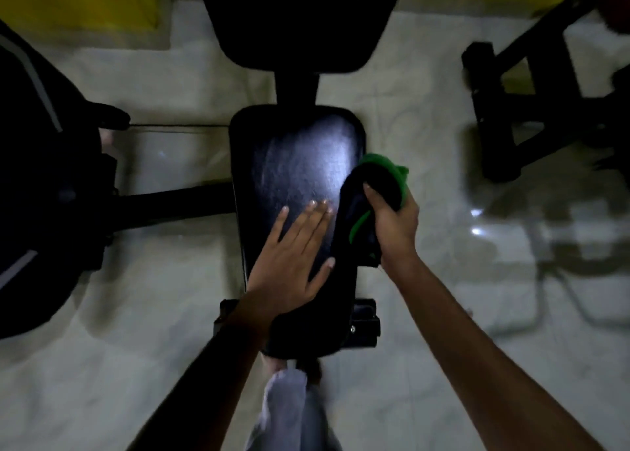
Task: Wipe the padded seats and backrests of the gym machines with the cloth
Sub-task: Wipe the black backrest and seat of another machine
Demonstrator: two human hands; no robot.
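Cloth (381, 191), black with a green edge, sits bunched in my right grip (392, 225), the right hand, whose fingers and thumb are curled tight around it. That grip holds the cloth against the right edge of the padded seat (296, 178), about halfway along its length. Green folds stick out beyond the fingertips, away from me.

Just left of that grip, my left grip (293, 259), the left hand, lies flat on the seat with the fingers straight and spread apart, palm down on the black padding, holding nothing. The thumb of this hand points toward the cloth and nearly meets it.

A bright sheen of light falls on the seat ahead of both grips. Beyond the fingertips a narrow black post joins the seat to the backrest (300, 21), which is dark and fills the top middle of the view.

Far left of the left grip stands a bulky black machine (44, 184) with a grey stripe, and a black bar (177, 201) runs from it to the seat's left side. Far right of the right grip stands a black metal frame (521, 109) on the pale tiled floor (443, 348). Below my wrists, at the seat's near end, I see a black bracket (366, 324) and a pale trouser leg (289, 413). The picture is dim and slightly blurred.
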